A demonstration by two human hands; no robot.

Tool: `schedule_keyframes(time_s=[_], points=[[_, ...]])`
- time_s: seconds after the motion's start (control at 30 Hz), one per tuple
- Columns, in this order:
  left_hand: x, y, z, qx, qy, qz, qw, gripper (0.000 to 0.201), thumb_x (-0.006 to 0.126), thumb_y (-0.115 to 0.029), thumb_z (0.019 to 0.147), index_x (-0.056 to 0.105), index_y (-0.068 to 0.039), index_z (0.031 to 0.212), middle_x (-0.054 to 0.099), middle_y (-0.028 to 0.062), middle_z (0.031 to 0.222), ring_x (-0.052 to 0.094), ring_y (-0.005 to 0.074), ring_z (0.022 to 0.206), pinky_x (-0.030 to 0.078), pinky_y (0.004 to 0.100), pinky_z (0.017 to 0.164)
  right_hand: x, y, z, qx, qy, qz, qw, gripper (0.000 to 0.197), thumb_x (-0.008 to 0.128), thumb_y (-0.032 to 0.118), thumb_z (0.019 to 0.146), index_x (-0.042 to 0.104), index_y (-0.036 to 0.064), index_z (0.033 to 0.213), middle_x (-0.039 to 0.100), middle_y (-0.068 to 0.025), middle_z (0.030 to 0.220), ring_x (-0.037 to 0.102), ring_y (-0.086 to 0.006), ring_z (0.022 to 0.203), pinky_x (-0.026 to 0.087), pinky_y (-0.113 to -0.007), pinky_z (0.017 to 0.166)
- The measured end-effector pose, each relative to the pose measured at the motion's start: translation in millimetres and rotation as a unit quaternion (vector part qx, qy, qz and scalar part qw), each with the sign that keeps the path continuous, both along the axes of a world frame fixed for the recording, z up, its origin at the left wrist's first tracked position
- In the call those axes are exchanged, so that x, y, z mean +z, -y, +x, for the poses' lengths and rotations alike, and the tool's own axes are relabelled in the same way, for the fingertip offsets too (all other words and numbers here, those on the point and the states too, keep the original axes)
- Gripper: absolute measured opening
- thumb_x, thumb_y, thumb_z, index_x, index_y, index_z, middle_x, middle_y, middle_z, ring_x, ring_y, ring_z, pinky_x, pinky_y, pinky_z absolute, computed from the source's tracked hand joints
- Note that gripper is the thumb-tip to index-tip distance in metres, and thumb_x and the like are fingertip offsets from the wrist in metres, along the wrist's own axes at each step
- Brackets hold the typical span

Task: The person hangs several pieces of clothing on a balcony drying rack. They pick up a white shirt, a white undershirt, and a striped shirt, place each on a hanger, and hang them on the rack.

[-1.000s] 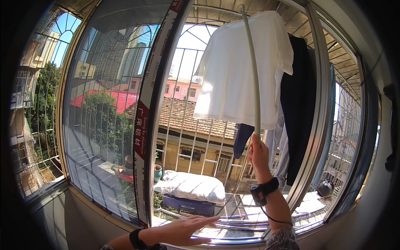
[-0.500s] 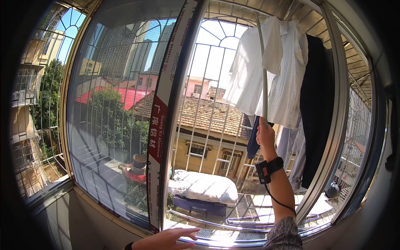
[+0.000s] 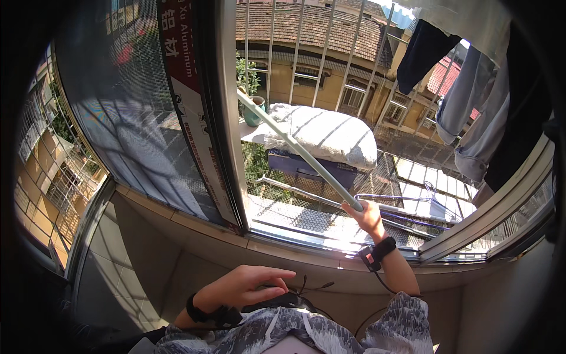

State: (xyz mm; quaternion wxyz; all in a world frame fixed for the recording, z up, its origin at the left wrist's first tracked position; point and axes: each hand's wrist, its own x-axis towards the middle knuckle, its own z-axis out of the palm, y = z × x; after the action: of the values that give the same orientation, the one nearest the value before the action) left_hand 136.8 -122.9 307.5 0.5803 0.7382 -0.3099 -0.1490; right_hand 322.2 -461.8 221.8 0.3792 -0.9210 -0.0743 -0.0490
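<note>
My right hand [image 3: 367, 216] is closed round the lower end of a long pale-green pole [image 3: 306, 156]. From there the pole slants up and to the left through the window opening, and its far end is hidden behind the window frame. In front of my body, below the sill, my left hand [image 3: 247, 285] holds nothing, its fingers stretched out and the thumb apart. Beyond the right hand lie thin hangers [image 3: 430, 200] on the ledge outside. Grey trousers [image 3: 480, 118] and a white garment [image 3: 463, 20] hang at the upper right.
The window's metal frame [image 3: 227, 135] stands left of the pole, with a mesh screen [image 3: 127, 118] beside it. Outside are a white fluffy cover [image 3: 324, 133] on a dark blue box [image 3: 309, 168], a green pot [image 3: 252, 112] and safety bars [image 3: 323, 53]. The sill [image 3: 306, 251] runs below.
The view has tilted down. The pole has come down from upright among the hanging clothes to a slant toward the left, still in my right hand. My left hand is raised further into view.
</note>
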Motion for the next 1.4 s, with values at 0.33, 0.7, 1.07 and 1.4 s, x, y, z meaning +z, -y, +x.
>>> schedule_keyframes(time_s=[0.33,0.7,1.07,1.4], points=[[-30.5,4.9,13.5,0.023,-0.137,0.033,0.99,0.037,0.059,-0.014,0.087,0.052,-0.002,0.122,0.067,0.0103,0.091,0.063,0.0131,0.081,0.05,0.0255,0.072,-71.5,27.9,11.4,0.035,0.072,-0.257,0.963,0.057,0.07,0.057,0.066,0.064,0.0032,0.083,0.06,-0.0119,0.072,0.06,-0.0264,0.066,0.048,-0.037,0.058],[-104.1,152.7,43.0,-0.144,-0.29,0.036,0.946,0.03,0.054,-0.009,0.09,0.053,0.001,0.118,0.065,0.0076,0.089,0.058,0.0107,0.086,0.045,0.0231,0.078,-157.3,118.4,-284.6,-0.494,0.113,-0.072,0.859,0.014,0.061,0.013,0.077,0.063,0.0079,0.09,0.062,-0.0082,0.095,0.056,-0.0281,0.093,0.046,-0.039,0.082],[-120.1,321.7,-53.5,-0.34,-0.236,0.087,0.906,0.029,0.054,-0.01,0.091,0.053,0.004,0.117,0.065,0.0076,0.085,0.061,0.0135,0.082,0.047,0.0254,0.078,-312.8,117.7,-738.1,-0.805,-0.279,0.168,0.496,0.026,0.056,0.024,0.072,0.068,0.0034,0.081,0.064,-0.0206,0.087,0.062,-0.0358,0.086,0.049,-0.039,0.075],[-134.1,439.9,-267.4,-0.334,-0.265,0.183,0.886,0.028,0.052,-0.012,0.091,0.055,0.003,0.115,0.065,0.0063,0.082,0.062,0.0134,0.079,0.05,0.026,0.075,-358.3,236.9,-914.8,-0.829,-0.253,0.2,0.457,0.022,0.053,0.024,0.074,0.066,0.0064,0.077,0.063,-0.0167,0.079,0.061,-0.0365,0.078,0.048,-0.04,0.068]])
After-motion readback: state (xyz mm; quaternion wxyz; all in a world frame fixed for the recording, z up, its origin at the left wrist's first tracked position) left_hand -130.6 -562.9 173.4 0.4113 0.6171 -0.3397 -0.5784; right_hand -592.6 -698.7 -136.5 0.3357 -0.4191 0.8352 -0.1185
